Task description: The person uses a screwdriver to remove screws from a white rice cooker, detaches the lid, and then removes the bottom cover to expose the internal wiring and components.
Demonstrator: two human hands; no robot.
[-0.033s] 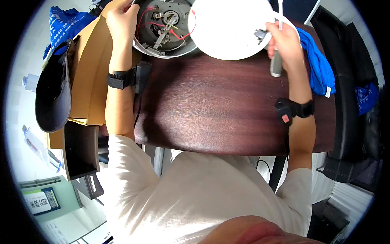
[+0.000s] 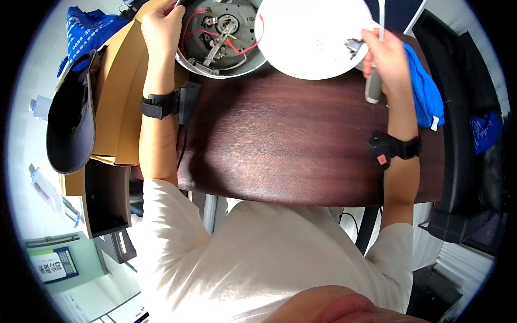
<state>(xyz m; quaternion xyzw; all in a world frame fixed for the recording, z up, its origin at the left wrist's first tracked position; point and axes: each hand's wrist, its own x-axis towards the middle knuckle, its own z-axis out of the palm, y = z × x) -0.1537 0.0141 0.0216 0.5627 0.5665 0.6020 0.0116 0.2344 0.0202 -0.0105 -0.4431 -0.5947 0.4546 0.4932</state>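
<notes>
My left hand [image 2: 161, 29] is closed on the left rim of a round appliance housing [image 2: 249, 70], which looks like an upturned rice cooker. Inside it show a grey metal base [image 2: 237, 35], red wires [image 2: 186, 32] and metal brackets. A white round cover [image 2: 312, 32] overlaps the housing's right side. At the cover's right edge, by a small metal fitting [image 2: 353, 46], my right hand [image 2: 389, 56] is closed round a grey-handled tool [image 2: 372, 89], likely a screwdriver. A thin pale rod [image 2: 382, 19] rises above that hand. Whether the fingers also grip the cover I cannot tell.
The dark brown table [image 2: 280, 140] lies before me. Left of it are a cardboard box [image 2: 118, 102], a dark cap [image 2: 72, 118] and a blue printed bag [image 2: 94, 32]. A blue cloth [image 2: 425, 89] lies at the right, beside a black seat [image 2: 463, 113].
My right hand has shifted a little to the right with the tool, and the white cover has moved the same way. The left hand stays on the housing rim.
</notes>
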